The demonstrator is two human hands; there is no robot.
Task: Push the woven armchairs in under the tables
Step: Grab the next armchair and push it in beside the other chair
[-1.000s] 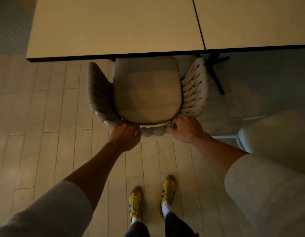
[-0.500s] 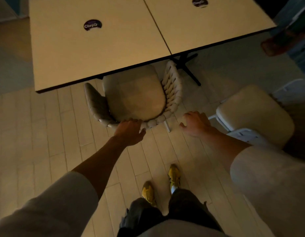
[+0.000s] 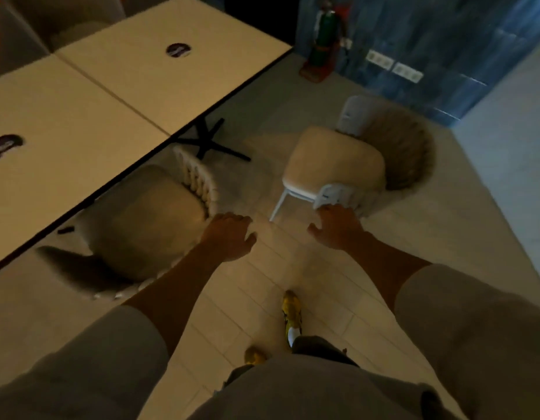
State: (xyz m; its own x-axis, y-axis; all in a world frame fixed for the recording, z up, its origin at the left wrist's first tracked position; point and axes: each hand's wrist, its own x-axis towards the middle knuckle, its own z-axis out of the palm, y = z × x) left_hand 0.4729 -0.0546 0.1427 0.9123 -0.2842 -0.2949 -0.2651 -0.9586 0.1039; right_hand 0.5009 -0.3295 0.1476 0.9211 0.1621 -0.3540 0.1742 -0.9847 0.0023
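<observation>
While the first armchair point(image 3: 150, 219) sits with the front of its seat under the edge of the near tabletop point(image 3: 65, 122), the step in hand in the head view looks to be the turn to the second armchair point(image 3: 335, 159). That one stands out on the floor point(image 3: 293, 95), well apart from the tables.

The left hand point(image 3: 229, 237) hangs just beside the first armchair's woven arm, its grip open on nothing. The right hand point(image 3: 338, 227) reaches with spread fingers, grip open, to the second armchair's near arm; touching or just short, I cannot tell.

Next, probably, comes a hold on that chair and a slide toward the tables, clear of the black table foot point(image 3: 208, 140).

Half a second ago the left hand lay at the first armchair's back rim and the right hovered over the floor; both have since moved right.
</observation>
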